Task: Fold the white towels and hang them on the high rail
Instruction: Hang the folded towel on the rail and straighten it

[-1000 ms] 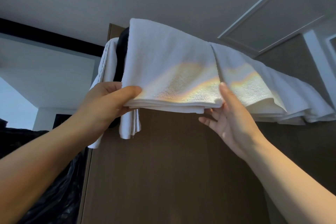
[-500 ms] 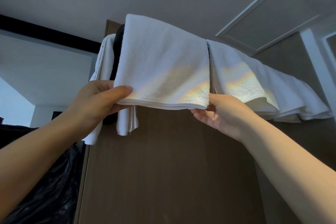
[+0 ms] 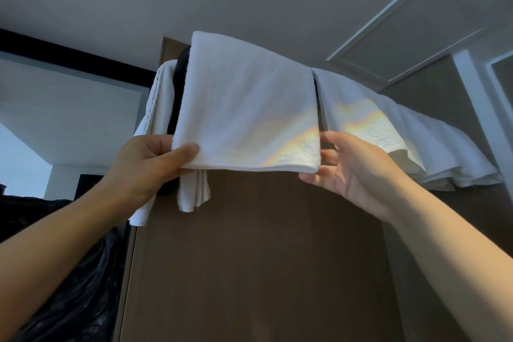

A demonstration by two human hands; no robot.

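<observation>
Our left hand [image 3: 147, 166], grip clamped on the white towel [image 3: 244, 108] at seven o'clock; our right hand [image 3: 358, 172], grip apart, beside its five o'clock corner.

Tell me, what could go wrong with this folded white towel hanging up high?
The left hand grips one bottom corner of the folded white terry towel; a tug might drag it down or skew it. The right hand is open at the other corner, so the layers there may splay. Nudging could also disturb the neighbouring draped white towel.
</observation>
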